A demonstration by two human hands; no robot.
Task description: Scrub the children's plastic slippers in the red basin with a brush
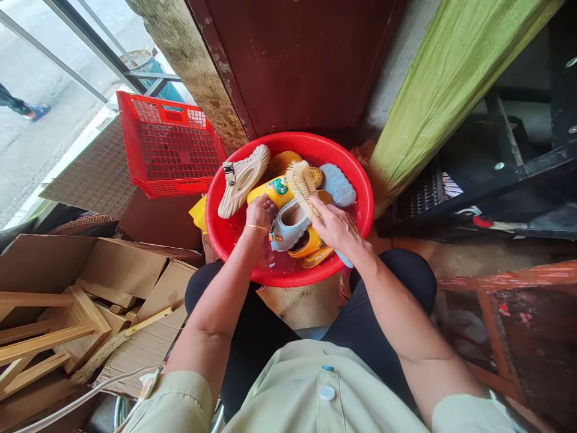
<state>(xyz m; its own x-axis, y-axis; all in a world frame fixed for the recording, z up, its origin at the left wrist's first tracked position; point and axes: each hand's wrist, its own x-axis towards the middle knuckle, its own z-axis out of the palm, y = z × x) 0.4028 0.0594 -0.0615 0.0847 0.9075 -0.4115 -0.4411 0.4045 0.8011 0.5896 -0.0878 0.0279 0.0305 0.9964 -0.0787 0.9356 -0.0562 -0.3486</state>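
Observation:
A red basin [288, 278] between my knees holds several slippers and clogs in water. With my right hand [338, 228] I grip the handle of a scrub brush [302, 180], its pale bristles facing up over the pile. My left hand [261, 215] is closed at the near side of a yellow slipper [279, 188] with a green dinosaur decoration; its fingertips are partly hidden. Just below lies a light blue clog [288, 227]. A beige clog [246, 180] leans on the basin's left rim. Another light blue shoe [337, 185] lies sole up at the right.
A red plastic crate [174, 147] stands left of the basin. Cardboard boxes [130, 264] with wooden pieces [49, 337] are at the lower left. Behind the basin is a dark red door [297, 60]; a green curtain [428, 96] hangs to the right. A person's leg [18, 105] shows outside.

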